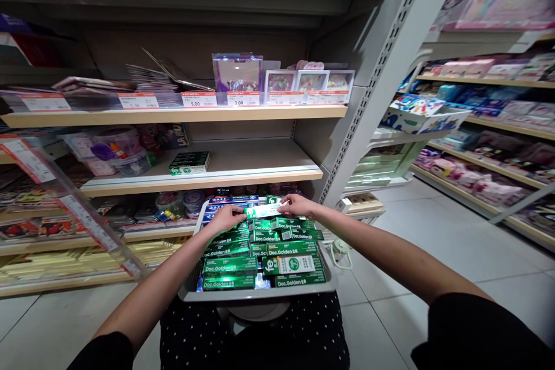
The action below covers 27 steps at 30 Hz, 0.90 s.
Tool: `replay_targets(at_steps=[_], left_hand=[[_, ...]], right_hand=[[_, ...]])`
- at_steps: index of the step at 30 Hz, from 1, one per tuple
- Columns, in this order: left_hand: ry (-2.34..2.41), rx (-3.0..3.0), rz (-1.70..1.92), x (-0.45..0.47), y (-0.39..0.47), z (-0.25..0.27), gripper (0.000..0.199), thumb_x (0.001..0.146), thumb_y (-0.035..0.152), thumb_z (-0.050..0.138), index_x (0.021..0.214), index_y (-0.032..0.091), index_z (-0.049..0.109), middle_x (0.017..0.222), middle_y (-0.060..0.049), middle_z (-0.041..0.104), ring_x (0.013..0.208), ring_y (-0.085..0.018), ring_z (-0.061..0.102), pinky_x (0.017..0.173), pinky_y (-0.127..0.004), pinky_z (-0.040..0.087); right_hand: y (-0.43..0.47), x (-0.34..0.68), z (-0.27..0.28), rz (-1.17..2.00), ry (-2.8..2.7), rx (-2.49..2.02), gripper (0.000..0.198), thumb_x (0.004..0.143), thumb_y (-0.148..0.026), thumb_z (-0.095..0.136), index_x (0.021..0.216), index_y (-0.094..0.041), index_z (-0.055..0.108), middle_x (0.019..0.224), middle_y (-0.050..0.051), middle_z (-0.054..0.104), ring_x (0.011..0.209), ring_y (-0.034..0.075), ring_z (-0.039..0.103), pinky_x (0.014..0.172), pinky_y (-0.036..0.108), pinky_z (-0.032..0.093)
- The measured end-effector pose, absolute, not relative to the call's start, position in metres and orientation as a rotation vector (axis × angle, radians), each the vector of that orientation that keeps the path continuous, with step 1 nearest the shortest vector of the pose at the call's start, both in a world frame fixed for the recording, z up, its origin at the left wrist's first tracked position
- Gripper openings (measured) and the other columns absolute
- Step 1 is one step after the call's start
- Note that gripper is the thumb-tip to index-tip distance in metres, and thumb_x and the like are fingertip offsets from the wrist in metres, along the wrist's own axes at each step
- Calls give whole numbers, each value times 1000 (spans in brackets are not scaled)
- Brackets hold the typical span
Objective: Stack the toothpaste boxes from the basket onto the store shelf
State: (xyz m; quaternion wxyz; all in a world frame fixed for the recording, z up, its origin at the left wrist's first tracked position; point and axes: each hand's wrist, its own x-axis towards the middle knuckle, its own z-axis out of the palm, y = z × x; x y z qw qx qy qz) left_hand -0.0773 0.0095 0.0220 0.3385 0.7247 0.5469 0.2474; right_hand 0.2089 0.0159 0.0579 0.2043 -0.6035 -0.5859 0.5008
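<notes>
Between both hands is a narrow green-and-white toothpaste box point(263, 210), held level over the far part of a grey tray point(260, 296). My left hand point(228, 218) pinches its left end, and the fingers of my right hand point(297, 206) are closed on its right end. Several green boxes point(229, 265) printed "Doc.Golden" fill most of the tray in stacked rows. One green box with a white label point(290, 265) lies on top near the front right. Blue boxes point(229, 201) lie at the tray's far left. The tray rests at my lap.
On the shelf board point(255, 159) ahead stands a small stack of green boxes point(189, 163), beside clear plastic tubs point(117, 150). A higher shelf carries packaged goods point(237, 78) and price tags. A slanted price strip point(82, 214) juts out at left, and a grey post point(368, 81) rises at right.
</notes>
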Motion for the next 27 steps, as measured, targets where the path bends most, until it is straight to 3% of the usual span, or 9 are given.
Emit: replay_targets(at_steps=[5, 11, 15, 27], left_hand=[[1388, 1623, 886, -78, 13, 17, 35, 63, 38, 75, 86, 14, 65, 88, -8, 71, 81, -22, 67, 75, -32, 51], [1381, 1492, 1225, -94, 13, 18, 35, 62, 31, 77, 89, 17, 60, 81, -5, 67, 81, -21, 67, 78, -35, 53], [1460, 1495, 1357, -118, 12, 25, 34, 64, 32, 76, 90, 17, 60, 89, -6, 69, 85, -21, 68, 82, -35, 53], [1647, 1424, 1537, -229, 42, 63, 31, 69, 26, 73, 95, 16, 61, 94, -8, 72, 93, -21, 70, 87, -35, 54]], right_hand=[[16, 194, 69, 1408, -1639, -1546, 34, 66, -25, 83, 85, -16, 56, 73, 1, 64, 60, 12, 61, 57, 22, 49], [23, 161, 69, 1352, -1558, -1424, 28, 68, -14, 78, 84, -17, 55, 63, -5, 58, 53, 9, 56, 52, 20, 44], [32, 127, 67, 1228, -1480, -1387, 31, 65, -7, 78, 87, -16, 59, 70, -3, 61, 62, 10, 59, 61, 21, 48], [74, -3, 86, 956, -1568, -1246, 30, 65, -19, 78, 87, -18, 58, 76, -2, 63, 73, 13, 63, 71, 26, 51]])
